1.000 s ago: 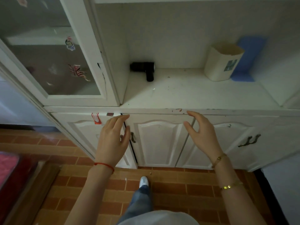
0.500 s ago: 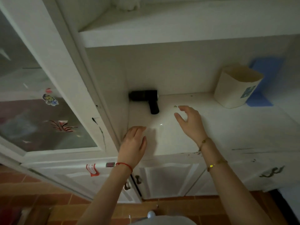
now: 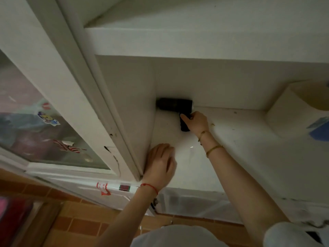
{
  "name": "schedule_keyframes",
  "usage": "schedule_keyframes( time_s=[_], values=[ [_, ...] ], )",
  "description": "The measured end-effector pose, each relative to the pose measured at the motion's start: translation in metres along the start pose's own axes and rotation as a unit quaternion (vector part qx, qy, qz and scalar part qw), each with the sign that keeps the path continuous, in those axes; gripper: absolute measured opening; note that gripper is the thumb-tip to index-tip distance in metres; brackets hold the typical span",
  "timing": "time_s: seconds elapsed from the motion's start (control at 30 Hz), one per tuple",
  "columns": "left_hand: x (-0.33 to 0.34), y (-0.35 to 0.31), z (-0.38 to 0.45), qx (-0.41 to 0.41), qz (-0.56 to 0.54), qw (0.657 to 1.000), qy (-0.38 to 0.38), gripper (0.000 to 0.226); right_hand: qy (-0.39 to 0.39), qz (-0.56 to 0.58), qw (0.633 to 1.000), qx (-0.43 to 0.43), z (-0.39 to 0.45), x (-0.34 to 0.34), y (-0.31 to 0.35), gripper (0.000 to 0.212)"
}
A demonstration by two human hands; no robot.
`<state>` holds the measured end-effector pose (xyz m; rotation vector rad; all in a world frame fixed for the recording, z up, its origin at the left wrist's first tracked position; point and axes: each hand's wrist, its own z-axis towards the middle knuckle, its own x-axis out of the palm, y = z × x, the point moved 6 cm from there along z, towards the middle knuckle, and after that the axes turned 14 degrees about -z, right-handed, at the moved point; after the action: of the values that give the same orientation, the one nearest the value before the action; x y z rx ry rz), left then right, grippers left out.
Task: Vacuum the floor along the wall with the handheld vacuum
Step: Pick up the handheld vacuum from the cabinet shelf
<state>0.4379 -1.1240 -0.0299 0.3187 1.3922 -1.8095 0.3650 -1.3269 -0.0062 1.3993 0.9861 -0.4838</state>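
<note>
A black handheld vacuum [image 3: 173,104] lies in the back left corner of a white cabinet shelf [image 3: 231,139], its barrel along the back wall and its handle pointing toward the front edge. The right hand [image 3: 196,122] reaches in and wraps its fingers around that handle, thumb laid on top. The left hand [image 3: 161,164] rests near the shelf's front left corner, fingers relaxed and loosely spread, holding nothing. A cream-coloured container [image 3: 299,107] stands toward the shelf's right side. A glass cabinet door [image 3: 35,125] with stickers is at left, above a brick-tile floor [image 3: 85,223].
</note>
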Motion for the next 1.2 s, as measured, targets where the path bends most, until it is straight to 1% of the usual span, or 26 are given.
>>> schedule_keyframes(
  time_s=[0.03,0.13,0.27,0.37,0.47,0.57,0.63,0.67,0.8,0.9,1.0,1.1,1.13,1.2],
  values=[
    [0.0,0.001,0.0,-0.001,-0.003,1.0,-0.003,0.025,0.002,0.003,1.0,0.011,0.004,0.003,0.002,0.051],
    [0.002,0.004,-0.001,-0.006,-0.006,1.0,0.001,0.029,0.017,-0.009,0.999,0.042,0.011,0.012,0.005,0.047],
    [0.003,0.005,-0.001,-0.013,-0.002,1.0,0.005,0.03,0.014,-0.005,0.999,0.049,0.017,0.014,0.007,0.043],
    [0.003,0.004,0.0,-0.009,-0.006,1.0,0.004,0.03,0.041,0.034,0.997,0.051,0.02,0.013,0.004,0.04],
    [0.003,0.004,-0.001,-0.008,-0.007,1.0,0.002,0.031,0.079,0.134,0.985,0.076,0.01,0.009,-0.003,0.031],
    [0.003,0.004,-0.002,-0.005,-0.009,1.0,0.003,0.031,0.115,0.27,0.95,0.105,-0.009,0.003,-0.013,0.019],
    [0.003,0.003,-0.003,-0.003,-0.012,1.0,0.001,0.031,0.127,0.355,0.92,0.107,-0.024,-0.005,-0.018,0.013],
    [0.003,0.004,-0.003,-0.005,-0.014,1.0,0.0,0.031,0.131,0.389,0.906,0.103,-0.032,-0.009,-0.021,0.013],
    [0.003,0.004,-0.003,-0.01,-0.014,1.0,0.006,0.03,0.151,0.482,0.86,0.074,-0.066,-0.027,-0.03,0.017],
    [0.006,0.005,-0.003,-0.006,-0.007,1.0,0.02,0.029,0.176,0.553,0.811,0.078,-0.094,-0.041,-0.038,0.014],
    [0.009,0.005,-0.004,0.008,-0.004,1.0,0.024,0.022,0.204,0.607,0.765,0.074,-0.119,-0.056,-0.046,0.016],
    [0.011,-0.002,-0.006,0.023,-0.017,0.999,0.014,0.02,0.204,0.635,0.742,0.07,-0.141,-0.07,-0.056,0.018],
    [0.013,-0.008,-0.007,0.031,-0.026,0.999,0.017,0.022,0.2,0.639,0.739,0.068,-0.147,-0.074,-0.059,0.018],
    [0.016,-0.022,-0.008,0.05,-0.046,0.997,0.032,0.023,0.184,0.637,0.746,0.067,-0.159,-0.08,-0.068,0.017]
  ],
)
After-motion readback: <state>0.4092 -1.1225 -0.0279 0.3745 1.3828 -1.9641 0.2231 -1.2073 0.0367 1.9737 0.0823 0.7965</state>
